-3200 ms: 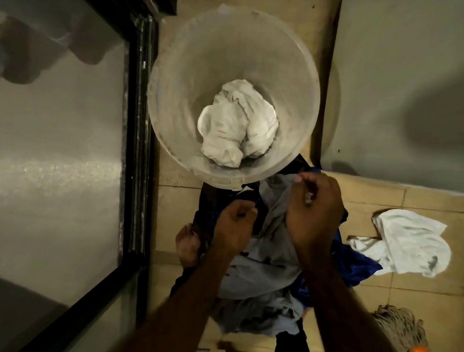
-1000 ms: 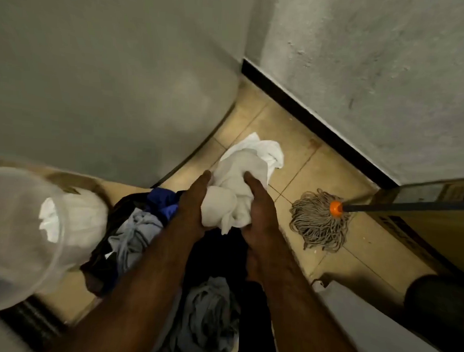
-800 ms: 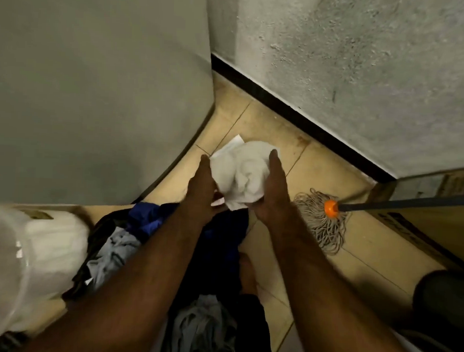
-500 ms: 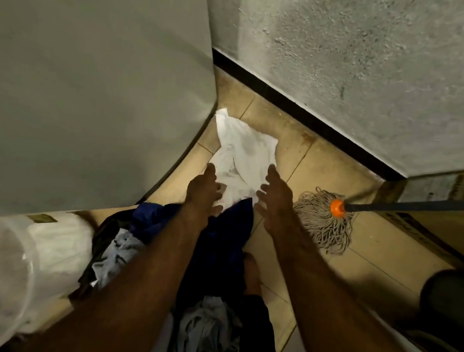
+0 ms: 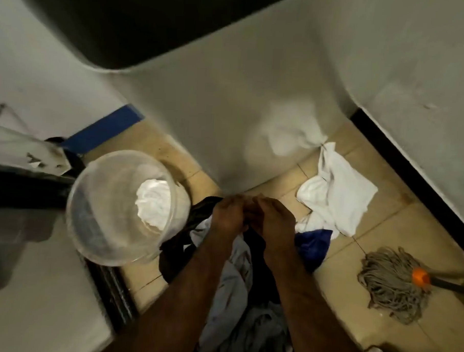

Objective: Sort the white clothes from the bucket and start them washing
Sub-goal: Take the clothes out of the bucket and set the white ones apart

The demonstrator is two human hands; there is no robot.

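Observation:
A clear plastic bucket (image 5: 90, 238) stands on the tiled floor at the left, with one white cloth (image 5: 154, 201) bunched inside. A heap of white clothes (image 5: 339, 196) lies on the floor to the right. Between them is a pile of dark, grey and blue clothes (image 5: 313, 243). My left hand (image 5: 227, 218) and my right hand (image 5: 272, 221) meet over the top of this pile, fingers curled in on cloth. A pale grey garment (image 5: 234, 271) hangs down from under them. The fingertips are hidden.
A large white appliance body (image 5: 228, 109) with a dark top rises just beyond the pile. A string mop (image 5: 391, 284) with an orange collar lies at the right. A wall with black skirting (image 5: 412, 170) runs behind it. A dark door track (image 5: 109, 290) borders the left.
My hands held a white cloth, dropped it on the white heap at the right, then swung back left and closed on the pile beside the bucket. The view turned left with them.

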